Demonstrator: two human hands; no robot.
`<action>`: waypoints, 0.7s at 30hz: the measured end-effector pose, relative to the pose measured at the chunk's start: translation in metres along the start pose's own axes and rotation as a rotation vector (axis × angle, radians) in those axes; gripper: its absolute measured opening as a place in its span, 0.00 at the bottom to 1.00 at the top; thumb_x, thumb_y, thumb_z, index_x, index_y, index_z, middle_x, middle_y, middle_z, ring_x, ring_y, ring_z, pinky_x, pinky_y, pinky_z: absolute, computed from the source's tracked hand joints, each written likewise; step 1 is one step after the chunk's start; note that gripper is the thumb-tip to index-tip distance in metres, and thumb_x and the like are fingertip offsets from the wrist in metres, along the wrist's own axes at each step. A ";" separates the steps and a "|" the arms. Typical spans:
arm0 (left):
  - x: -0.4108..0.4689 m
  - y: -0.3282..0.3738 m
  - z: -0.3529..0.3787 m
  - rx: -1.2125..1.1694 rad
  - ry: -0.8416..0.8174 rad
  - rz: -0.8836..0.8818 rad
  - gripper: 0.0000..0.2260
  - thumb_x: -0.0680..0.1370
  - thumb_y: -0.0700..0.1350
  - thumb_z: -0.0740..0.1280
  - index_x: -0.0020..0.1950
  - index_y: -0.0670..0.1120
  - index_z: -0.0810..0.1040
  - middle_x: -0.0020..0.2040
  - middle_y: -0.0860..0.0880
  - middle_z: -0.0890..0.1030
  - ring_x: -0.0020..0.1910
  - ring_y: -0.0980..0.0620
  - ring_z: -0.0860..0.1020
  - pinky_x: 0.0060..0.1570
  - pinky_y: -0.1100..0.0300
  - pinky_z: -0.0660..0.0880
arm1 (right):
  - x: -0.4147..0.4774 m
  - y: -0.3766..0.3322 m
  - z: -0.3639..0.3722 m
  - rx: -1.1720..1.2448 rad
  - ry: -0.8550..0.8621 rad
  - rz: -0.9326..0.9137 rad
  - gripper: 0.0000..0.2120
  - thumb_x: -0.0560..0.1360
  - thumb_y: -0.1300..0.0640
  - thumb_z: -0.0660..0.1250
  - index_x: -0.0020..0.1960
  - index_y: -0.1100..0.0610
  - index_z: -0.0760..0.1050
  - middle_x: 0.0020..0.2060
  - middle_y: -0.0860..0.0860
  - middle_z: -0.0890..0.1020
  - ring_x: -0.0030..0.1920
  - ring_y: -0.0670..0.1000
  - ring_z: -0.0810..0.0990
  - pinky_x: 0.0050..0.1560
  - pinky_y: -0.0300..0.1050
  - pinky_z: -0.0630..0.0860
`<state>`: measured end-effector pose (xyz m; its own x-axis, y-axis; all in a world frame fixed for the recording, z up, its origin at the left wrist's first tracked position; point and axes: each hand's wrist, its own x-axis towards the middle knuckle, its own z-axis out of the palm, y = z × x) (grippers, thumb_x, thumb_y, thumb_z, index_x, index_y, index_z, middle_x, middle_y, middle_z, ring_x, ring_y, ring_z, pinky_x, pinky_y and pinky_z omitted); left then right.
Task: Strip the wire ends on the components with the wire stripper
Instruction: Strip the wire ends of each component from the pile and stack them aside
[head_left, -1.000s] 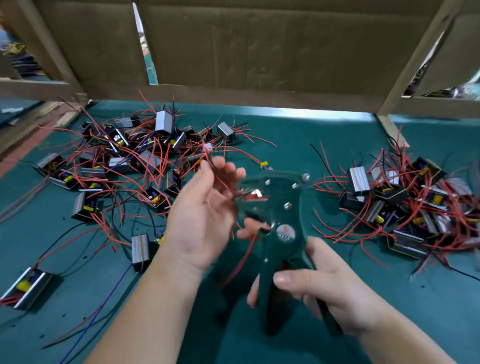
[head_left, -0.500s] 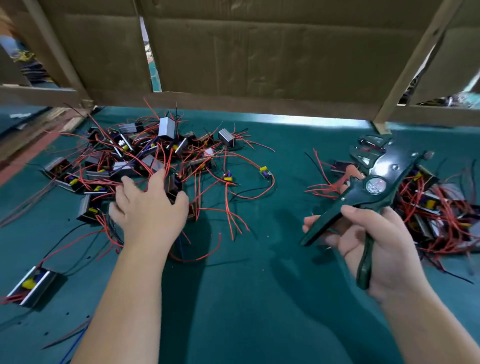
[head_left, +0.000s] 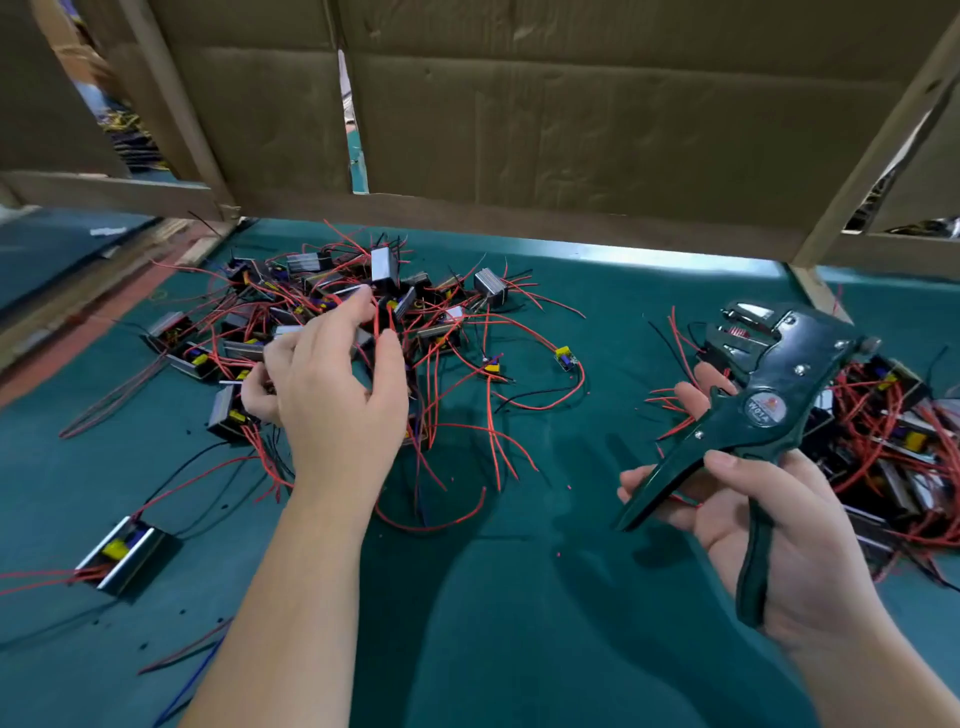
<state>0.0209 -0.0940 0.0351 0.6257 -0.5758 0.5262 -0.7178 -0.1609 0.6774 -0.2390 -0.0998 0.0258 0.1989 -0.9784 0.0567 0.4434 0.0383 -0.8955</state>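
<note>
In right hand (head_left: 821, 545) — matte dark-green wire stripper (head_left: 763, 410).

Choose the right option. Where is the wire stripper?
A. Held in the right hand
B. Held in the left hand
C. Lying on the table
A: the right hand grips the stripper by its handles, lifted off the table, while the left hand reaches into the left pile of components.
</note>
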 end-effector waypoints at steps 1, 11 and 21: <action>0.000 0.001 -0.002 -0.022 0.020 -0.007 0.11 0.80 0.51 0.60 0.61 0.57 0.77 0.47 0.60 0.78 0.57 0.54 0.67 0.59 0.50 0.54 | 0.000 0.000 0.000 0.005 -0.004 0.002 0.29 0.67 0.61 0.64 0.69 0.56 0.70 0.56 0.50 0.82 0.38 0.66 0.82 0.38 0.59 0.79; 0.003 -0.003 0.004 -0.192 -0.204 0.455 0.12 0.80 0.44 0.61 0.54 0.44 0.84 0.56 0.51 0.82 0.53 0.45 0.79 0.54 0.46 0.71 | -0.002 0.002 0.000 0.024 -0.044 -0.012 0.31 0.65 0.58 0.64 0.69 0.57 0.70 0.61 0.51 0.80 0.39 0.65 0.83 0.39 0.61 0.79; -0.013 0.005 0.000 -0.458 -0.920 0.156 0.21 0.71 0.63 0.62 0.40 0.46 0.83 0.26 0.50 0.80 0.25 0.50 0.71 0.30 0.58 0.69 | -0.003 0.001 0.001 0.030 -0.065 -0.010 0.33 0.63 0.56 0.65 0.69 0.58 0.69 0.68 0.51 0.75 0.38 0.66 0.83 0.39 0.62 0.79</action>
<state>0.0092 -0.0873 0.0311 -0.0773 -0.9842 0.1596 -0.4661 0.1772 0.8668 -0.2383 -0.0964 0.0253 0.2501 -0.9636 0.0944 0.4716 0.0361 -0.8811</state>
